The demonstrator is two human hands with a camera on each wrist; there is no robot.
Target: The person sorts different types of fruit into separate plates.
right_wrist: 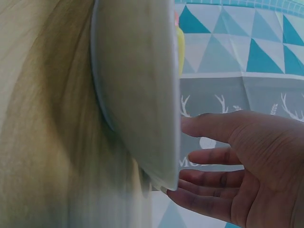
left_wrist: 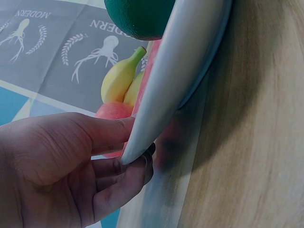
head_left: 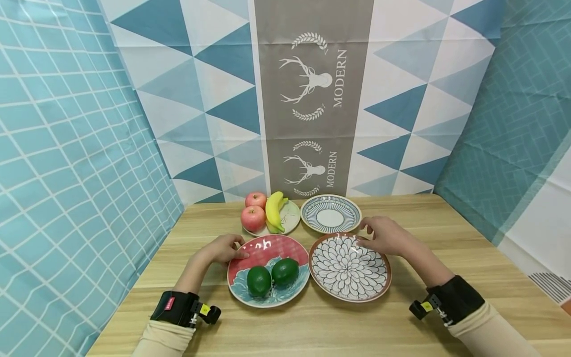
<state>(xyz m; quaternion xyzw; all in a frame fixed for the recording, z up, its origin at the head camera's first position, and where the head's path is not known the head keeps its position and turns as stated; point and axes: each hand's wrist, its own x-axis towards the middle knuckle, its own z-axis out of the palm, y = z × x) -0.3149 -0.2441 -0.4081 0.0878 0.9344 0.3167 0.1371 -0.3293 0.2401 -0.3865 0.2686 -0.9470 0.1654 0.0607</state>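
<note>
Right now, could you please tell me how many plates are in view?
4: the red-blue plate front left, the flowered plate front right, the pale plate back left, and the striped plate back right.

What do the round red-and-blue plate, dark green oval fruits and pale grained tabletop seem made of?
Red-and-blue plate: likely glazed ceramic; glossy, with bright reflections.
Green fruits: perhaps moulded plastic, semi-glossy and evenly coloured, though possibly real.
Tabletop: wood or laminate, satin; streaked grain shows.
</note>
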